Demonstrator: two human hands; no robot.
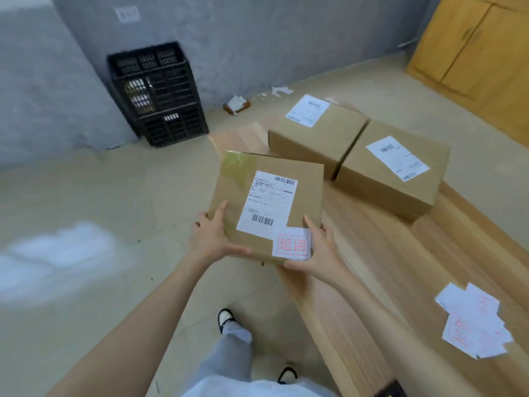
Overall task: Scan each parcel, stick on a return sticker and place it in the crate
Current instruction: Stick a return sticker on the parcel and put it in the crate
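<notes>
Brown cardboard parcel [266, 196], bearing a white shipping label [267, 206] and a red-printed return sticker [292, 245], is held over the left edge of the wooden table [372, 267]. Left hand [214, 239] grips its near left corner and right hand [317, 250] its near right corner, fingers beneath. Second parcel [317, 133] and third parcel [392, 173] rest touching at the table's far end. Loose stickers [475, 322] lie at its near right. Black crate [157, 93] stands on the floor beyond the table's far left corner.

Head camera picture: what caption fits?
Left hand and right hand hold a parcel bearing a return sticker; black crate beyond.
</notes>
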